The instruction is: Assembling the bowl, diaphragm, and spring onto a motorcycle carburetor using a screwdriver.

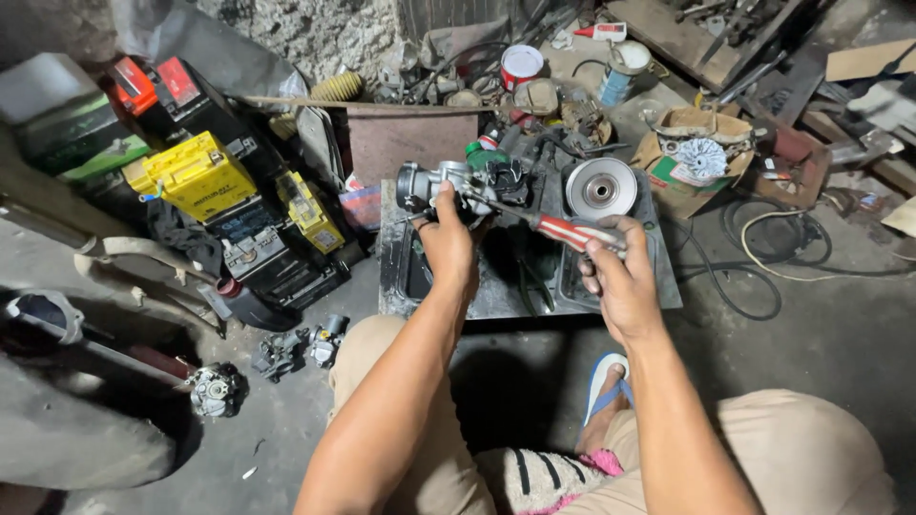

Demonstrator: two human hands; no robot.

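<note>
The metal tray (658,286) on the floor lies under the work. Above it the left hand (448,243) is closed around a carburetor (448,181), a rigid, probably weighty casting with fragile small fittings; the solid body looks the safest hold. The right hand (615,277) is wrapped round a screwdriver (563,229) by its red, grippy handle, tip at the carburetor.

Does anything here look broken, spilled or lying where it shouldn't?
Nothing looks spilled or broken, but loose parts lie about. Two small engine parts sit on the bare floor left of the knee, apart from the tray. The left hand holds a carburetor; the right hand holds a red-handled screwdriver against it.
</note>
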